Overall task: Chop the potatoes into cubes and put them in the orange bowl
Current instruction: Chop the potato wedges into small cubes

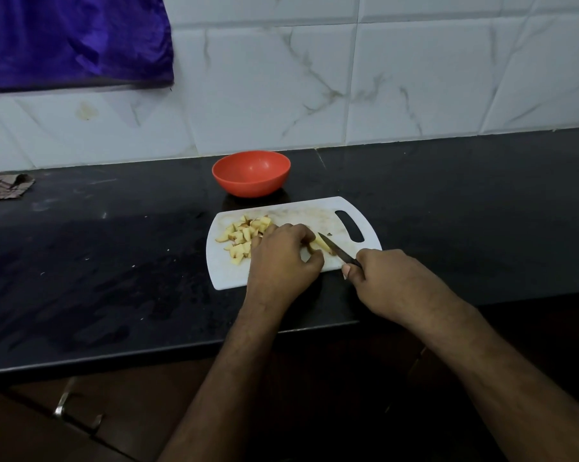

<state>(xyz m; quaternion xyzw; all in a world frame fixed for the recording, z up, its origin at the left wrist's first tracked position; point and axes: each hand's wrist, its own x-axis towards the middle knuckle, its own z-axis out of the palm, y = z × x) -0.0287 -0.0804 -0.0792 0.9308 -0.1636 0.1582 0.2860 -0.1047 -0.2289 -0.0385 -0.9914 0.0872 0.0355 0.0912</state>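
A: Start with the big things. What carries it all?

B: A black polished stone desk (114, 261) under a white marbled tile wall (381, 78). A purple cloth (71, 41) hangs far left. Mid-desk lies a white plastic chopping board (228, 278), its handle slot to the right, and just beyond its far edge stands the orange round bowl (251, 173), which looks empty.

A: And the potatoes?

B: A heap of pale yellow, red-skinned potato cubes (241, 238) sits on the board's left part. One uncut potato strip (323, 245) lies right of the heap, its long axis running near-left to far-right, as best I can judge.

A: Which hand is nearer it?

B: The left hand (281, 258); its curled fingers pin the strip's left end, palm down, wrist low. The right hand (381, 278) comes from the near right, its grip clenched round the handle of a small dark-bladed knife (336, 250), the blade angled far-left and touching the strip.

A: So the cut?

B: I'd judge it goes across the strip, just right of the left fingertips. The bowl comes later.
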